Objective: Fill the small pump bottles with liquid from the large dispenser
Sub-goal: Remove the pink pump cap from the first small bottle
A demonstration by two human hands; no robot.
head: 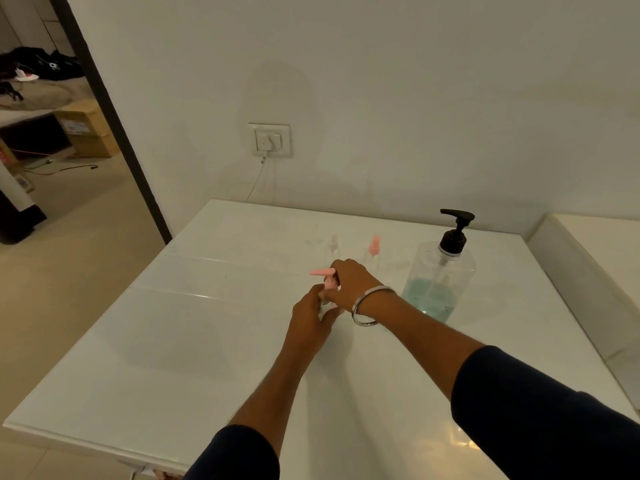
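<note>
Clearly, we see both hands meeting over one small pump bottle [327, 299] near the middle of the white table [173, 341]. Our left hand [311, 318] curls its fingers around the clear body of that bottle, which rests on or just above the tabletop; we cannot tell which. Our right hand [348, 280] comes over the top, its fingers curled and pinching the pink pump head [323, 273], whose nozzle points left. The fingertips themselves are hidden behind the knuckles, so we cannot say how tightly they close. A silver bangle [369, 306] hangs on the right wrist, and dark blue sleeves [540, 410] cover both forearms.

Beyond the hands stand two more small bottles: one with a clear pump top [333, 245] and one with a pink pump top [374, 247], near each other and apart from the hands. To their right stands the large dispenser [440, 271], a clear bottle with a black pump, holding pale blue-green liquid in its lower part. We read no brand or label on any bottle; the view is too soft for writing.

The table is glossy white with seams running across it, set against a plain pale wall. A wall socket [270, 140] sits above it with a thin cable hanging down. On the left a dark door frame [114, 126] opens onto a tiled floor with a cardboard box [86, 133] beyond.
</note>
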